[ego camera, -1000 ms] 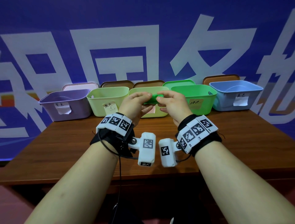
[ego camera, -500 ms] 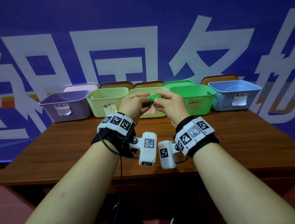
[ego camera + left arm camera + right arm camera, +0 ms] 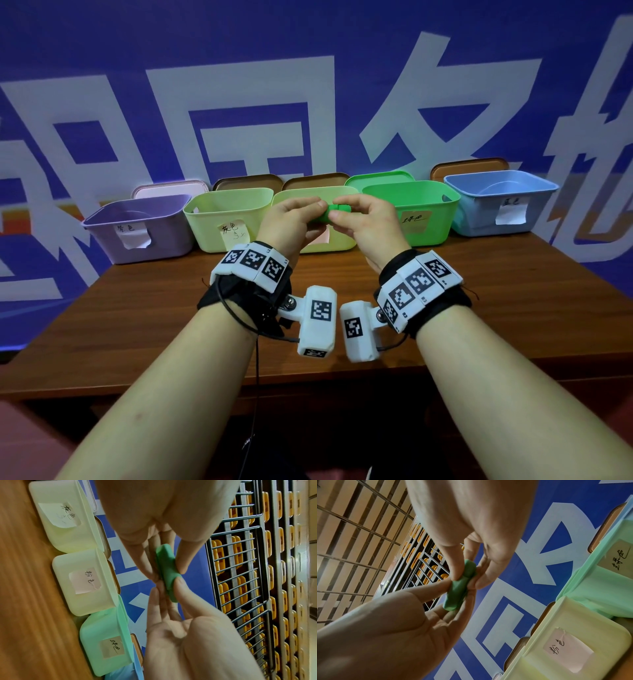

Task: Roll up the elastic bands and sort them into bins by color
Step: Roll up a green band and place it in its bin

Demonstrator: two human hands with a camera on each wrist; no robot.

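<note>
Blue banner [image 3: 342,51] with white characters standing behind wooden tabletop [image 3: 513,291]. Five labelled bins lining far edge: purple bin [image 3: 137,229], two yellow-green bins [image 3: 219,219], green bin [image 3: 428,209], blue bin [image 3: 496,202]. You are holding green elastic band [image 3: 167,572], rolled into short thick bundle, in air above tabletop, in front of middle bins. Your left hand [image 3: 291,226] grip pinching one end between thumb and fingers; your right hand [image 3: 370,226] grip pinching other end.

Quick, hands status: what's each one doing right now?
Left hand: pinching one end of the rolled green band.
Right hand: pinching its other end.
</note>
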